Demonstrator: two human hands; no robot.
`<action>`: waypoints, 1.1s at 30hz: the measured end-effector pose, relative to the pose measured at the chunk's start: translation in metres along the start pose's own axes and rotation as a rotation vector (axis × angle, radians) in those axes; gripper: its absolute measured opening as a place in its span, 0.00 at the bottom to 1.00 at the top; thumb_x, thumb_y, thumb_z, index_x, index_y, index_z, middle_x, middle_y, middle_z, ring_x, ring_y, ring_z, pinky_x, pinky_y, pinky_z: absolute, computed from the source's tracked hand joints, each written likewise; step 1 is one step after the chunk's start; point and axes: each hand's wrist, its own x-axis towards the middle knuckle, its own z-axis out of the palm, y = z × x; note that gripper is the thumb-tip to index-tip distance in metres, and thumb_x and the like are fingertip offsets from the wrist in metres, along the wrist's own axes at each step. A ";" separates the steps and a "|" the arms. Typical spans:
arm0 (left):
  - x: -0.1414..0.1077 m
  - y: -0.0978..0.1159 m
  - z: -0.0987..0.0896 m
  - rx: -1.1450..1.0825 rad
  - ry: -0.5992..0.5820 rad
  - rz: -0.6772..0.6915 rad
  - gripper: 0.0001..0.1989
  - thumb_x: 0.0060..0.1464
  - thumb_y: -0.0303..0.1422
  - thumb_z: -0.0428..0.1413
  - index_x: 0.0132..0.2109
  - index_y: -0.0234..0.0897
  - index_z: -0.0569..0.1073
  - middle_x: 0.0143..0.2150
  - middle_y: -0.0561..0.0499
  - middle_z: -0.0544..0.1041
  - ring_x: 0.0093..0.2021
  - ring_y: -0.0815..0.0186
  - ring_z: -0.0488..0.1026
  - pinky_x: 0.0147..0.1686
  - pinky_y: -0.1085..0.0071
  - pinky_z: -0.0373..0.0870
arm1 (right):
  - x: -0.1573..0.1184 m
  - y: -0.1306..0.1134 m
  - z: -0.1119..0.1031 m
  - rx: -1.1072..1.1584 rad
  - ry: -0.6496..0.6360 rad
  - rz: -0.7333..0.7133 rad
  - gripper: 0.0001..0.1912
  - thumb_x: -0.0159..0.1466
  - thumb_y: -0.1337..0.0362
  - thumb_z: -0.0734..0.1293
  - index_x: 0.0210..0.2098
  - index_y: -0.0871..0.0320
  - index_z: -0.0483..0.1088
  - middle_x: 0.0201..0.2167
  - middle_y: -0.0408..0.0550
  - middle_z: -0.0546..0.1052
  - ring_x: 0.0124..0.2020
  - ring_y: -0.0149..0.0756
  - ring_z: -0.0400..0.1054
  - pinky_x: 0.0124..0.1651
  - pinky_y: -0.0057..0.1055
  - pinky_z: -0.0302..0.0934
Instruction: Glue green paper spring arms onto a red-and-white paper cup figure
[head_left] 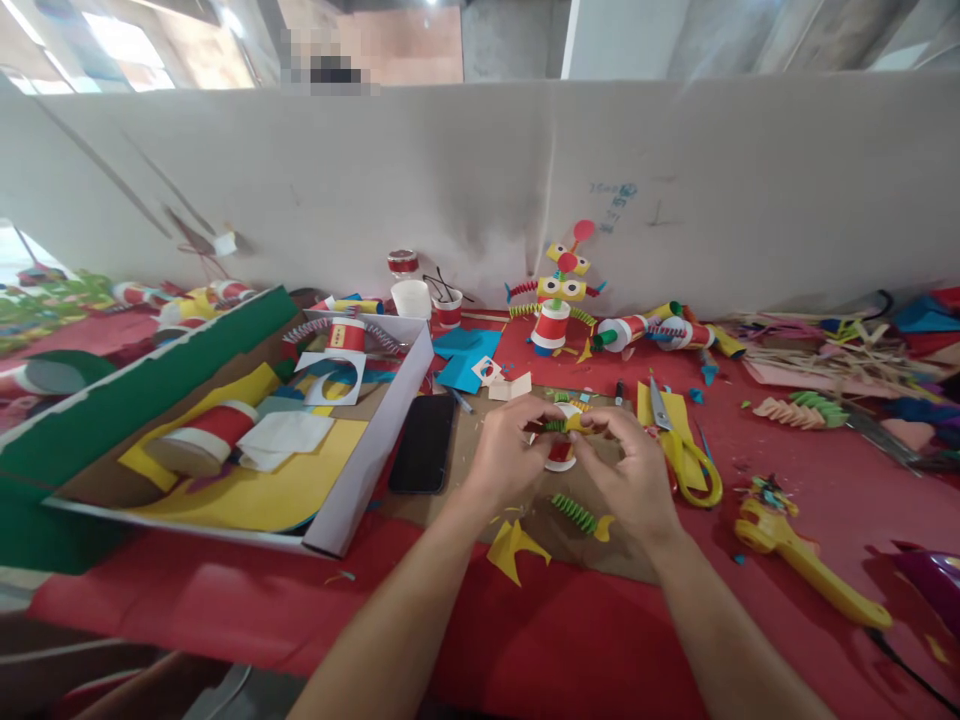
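Note:
Both hands meet over the brown work board (480, 480). My left hand (514, 440) is closed, pinching a green folded-paper spring (555, 426). Fingers of my right hand (626, 465) are closed on the small yellow paper piece (576, 424) at the spring's other end. Just behind and below the fingertips is a red and white paper cup (561, 462), partly hidden by them. A second green paper spring (574, 513) with a yellow end lies on the board nearer to me. Beside it is a cut yellow paper scrap (517, 550).
Yellow-handled scissors (690, 465) and a yellow glue gun (810, 575) lie to the right. On the left are a phone (422, 445) and a box (367, 430) of paper and cups. A finished-looking paper-cup figure (553, 328) stands at the back, near blue paper (469, 355).

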 end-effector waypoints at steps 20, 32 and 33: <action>0.015 -0.016 -0.034 -0.746 0.425 -0.551 0.13 0.38 0.29 0.66 0.31 0.34 0.71 0.29 0.54 0.72 0.29 0.74 0.69 0.32 0.75 0.66 | -0.003 -0.002 -0.001 0.028 0.025 0.067 0.05 0.63 0.63 0.65 0.37 0.55 0.73 0.34 0.46 0.77 0.36 0.36 0.69 0.42 0.35 0.62; 0.007 -0.001 -0.016 -0.140 -0.099 -0.191 0.07 0.47 0.30 0.61 0.36 0.35 0.75 0.33 0.51 0.77 0.33 0.68 0.72 0.35 0.71 0.66 | -0.001 -0.005 0.000 0.084 -0.008 0.049 0.07 0.61 0.61 0.68 0.39 0.54 0.72 0.38 0.46 0.76 0.40 0.38 0.68 0.43 0.36 0.61; 0.007 0.001 -0.016 -0.114 -0.104 -0.174 0.07 0.48 0.29 0.60 0.36 0.35 0.76 0.34 0.50 0.78 0.34 0.67 0.72 0.35 0.71 0.67 | -0.001 -0.005 0.000 0.085 -0.006 0.050 0.06 0.61 0.61 0.68 0.38 0.54 0.72 0.37 0.46 0.76 0.40 0.38 0.68 0.43 0.35 0.61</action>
